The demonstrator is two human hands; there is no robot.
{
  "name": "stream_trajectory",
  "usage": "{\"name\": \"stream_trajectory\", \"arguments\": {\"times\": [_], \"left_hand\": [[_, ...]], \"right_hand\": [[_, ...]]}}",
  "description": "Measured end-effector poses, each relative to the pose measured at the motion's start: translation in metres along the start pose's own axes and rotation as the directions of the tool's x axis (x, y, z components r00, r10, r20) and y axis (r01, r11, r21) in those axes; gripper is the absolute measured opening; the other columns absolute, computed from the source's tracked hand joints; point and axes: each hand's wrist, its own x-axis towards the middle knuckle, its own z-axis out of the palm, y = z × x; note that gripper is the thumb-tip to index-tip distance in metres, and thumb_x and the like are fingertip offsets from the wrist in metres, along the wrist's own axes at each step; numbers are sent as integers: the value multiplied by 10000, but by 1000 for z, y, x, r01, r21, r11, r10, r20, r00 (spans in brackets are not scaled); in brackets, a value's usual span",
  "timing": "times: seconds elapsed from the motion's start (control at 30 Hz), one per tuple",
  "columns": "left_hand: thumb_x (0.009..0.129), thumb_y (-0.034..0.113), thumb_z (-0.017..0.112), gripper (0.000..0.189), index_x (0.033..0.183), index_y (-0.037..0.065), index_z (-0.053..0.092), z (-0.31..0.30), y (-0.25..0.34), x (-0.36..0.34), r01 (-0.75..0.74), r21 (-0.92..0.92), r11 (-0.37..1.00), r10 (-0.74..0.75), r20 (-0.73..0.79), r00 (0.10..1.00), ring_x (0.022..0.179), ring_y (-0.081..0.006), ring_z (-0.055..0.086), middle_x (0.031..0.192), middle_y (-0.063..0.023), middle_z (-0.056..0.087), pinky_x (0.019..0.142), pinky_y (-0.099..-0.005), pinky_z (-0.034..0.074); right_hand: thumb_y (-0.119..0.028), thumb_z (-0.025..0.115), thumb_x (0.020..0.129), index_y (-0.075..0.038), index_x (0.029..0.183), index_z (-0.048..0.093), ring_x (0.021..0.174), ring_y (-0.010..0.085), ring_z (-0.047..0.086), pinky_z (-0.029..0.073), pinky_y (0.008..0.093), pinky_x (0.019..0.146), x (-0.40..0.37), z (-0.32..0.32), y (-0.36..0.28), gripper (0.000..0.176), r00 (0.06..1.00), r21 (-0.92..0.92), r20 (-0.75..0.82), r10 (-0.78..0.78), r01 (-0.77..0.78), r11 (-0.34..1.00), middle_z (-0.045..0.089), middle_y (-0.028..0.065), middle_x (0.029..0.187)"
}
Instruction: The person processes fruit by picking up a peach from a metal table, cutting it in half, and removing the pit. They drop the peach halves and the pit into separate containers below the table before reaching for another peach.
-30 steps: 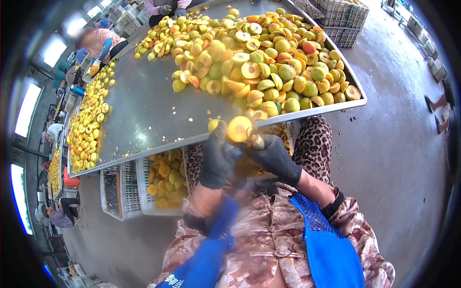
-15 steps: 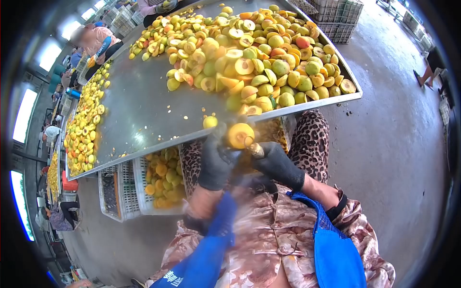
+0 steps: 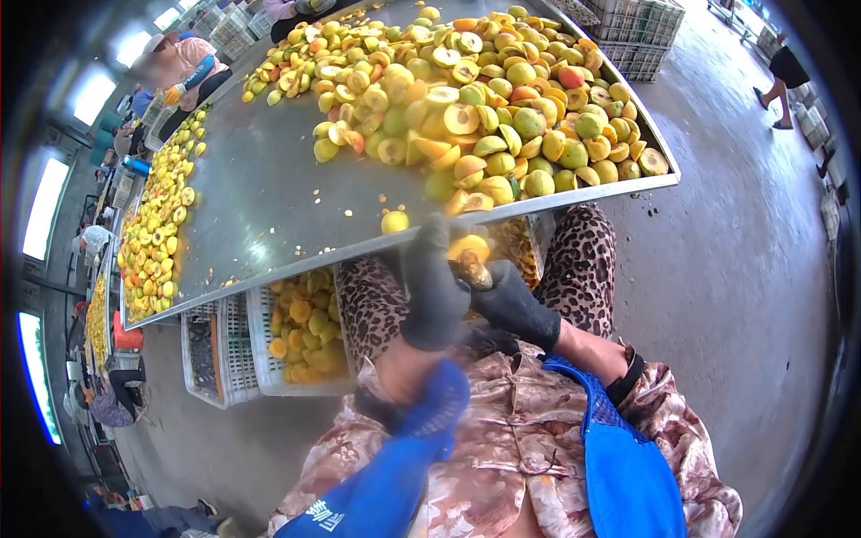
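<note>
Head view: the left hand (image 3: 429,285) has turned more upright in the last half second, and the fruit (image 3: 468,245) in its gloved fingers no longer shows its full round cut face to the camera. The tool (image 3: 477,273) now stands in front of the fruit's lower part, seemingly touching it, where the ring at its tip showed plainly before; I judge that the work has gone from lining up to working on the flesh, though blur hides how deep the tip sits. The right hand (image 3: 516,305) has hardly shifted, its fingers closed round the tool. Left fingers look closed on the fruit, but their exact places are blurred. Both hands are just beyond the near edge of the bench (image 3: 269,197), above the lap. A lone fruit (image 3: 395,221) lies near that edge, apart from the heap (image 3: 538,117), much as before
</note>
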Motion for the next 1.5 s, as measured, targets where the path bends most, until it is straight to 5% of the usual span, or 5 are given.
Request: {"name": "stream_trajectory", "arguments": {"times": [0.6,0.77,1.0,1.17,1.5], "left_hand": [[1102,347,473,426,869,15,604,13,21,-7,-445,459,769,454,99,886,810,-207,642,925,-108,651,756,-312,520],[1074,389,482,467,744,60,518,16,31,-15,-28,-20,999,32,238,971,671,-243,651,759,-133,650,673,-362,546],[1078,472,494,475,902,60,652,-102,60,-24,-51,-88,995,32,-206,978,944,-284,689,949,-145,712,821,-384,577],[1016,322,610,396,1064,-49,740,-231,48,11,-207,937,283,628,-18,778,949,-301,703,1162,-178,714,836,-387,557],[847,282,770,320,995,2,726,-143,-30,157,-176,951,-256,91,204,975,994,-334,700,988,-181,737,836,-449,554]], "right_hand": [[-159,716,898,-44,1150,682,786,125,652,546,309,677,12,-11,6,279,907,157,402,-121,62,986,717,106,975],[-141,729,887,-72,1396,552,843,134,655,553,305,735,2,-23,18,543,776,58,607,173,-260,964,701,105,1059],[-124,745,825,-4,851,683,605,133,543,473,340,580,7,4,14,138,905,109,417,-90,48,993,625,61,669],[-252,711,848,-17,826,713,646,374,673,510,436,607,3,-11,35,236,986,-556,167,30,69,828,674,214,730],[-158,732,872,-20,866,727,601,204,676,535,362,595,-7,-7,25,138,992,189,63,108,-118,975,722,86,752]]}}
